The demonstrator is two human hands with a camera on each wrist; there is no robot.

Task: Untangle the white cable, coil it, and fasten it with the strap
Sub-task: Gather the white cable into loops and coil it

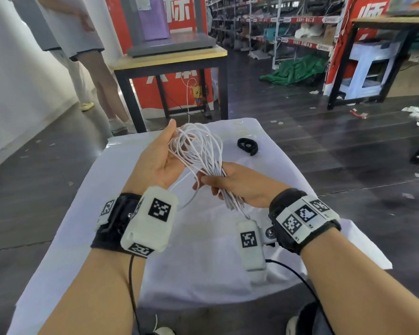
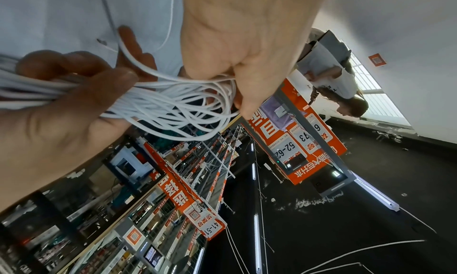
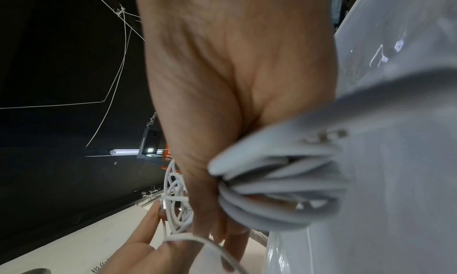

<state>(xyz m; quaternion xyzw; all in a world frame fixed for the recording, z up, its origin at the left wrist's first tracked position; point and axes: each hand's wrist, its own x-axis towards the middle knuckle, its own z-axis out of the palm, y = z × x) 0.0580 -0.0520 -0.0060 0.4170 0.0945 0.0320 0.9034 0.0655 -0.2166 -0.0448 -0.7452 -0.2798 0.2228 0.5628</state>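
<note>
The white cable [image 1: 198, 151] is gathered into long loops held above the white-covered table [image 1: 203, 262]. My left hand [image 1: 155, 160] is palm up with the thumb raised, and its fingers hook through the far end of the loops. My right hand [image 1: 240, 182] grips the near end of the bundle in a fist, with the ends sticking out below it. The left wrist view shows the loops [image 2: 178, 112] running from the right hand [image 2: 61, 122] round the left hand [image 2: 247, 43]. The black strap [image 1: 247, 145] lies loose on the cloth, to the right of the cable and beyond my right hand.
A wooden table with black legs [image 1: 169, 61] stands just beyond the covered one. A person's legs [image 1: 99, 76] are at the far left by the wall. The dark floor [image 1: 348, 153] on the right carries scattered litter, with shelving behind.
</note>
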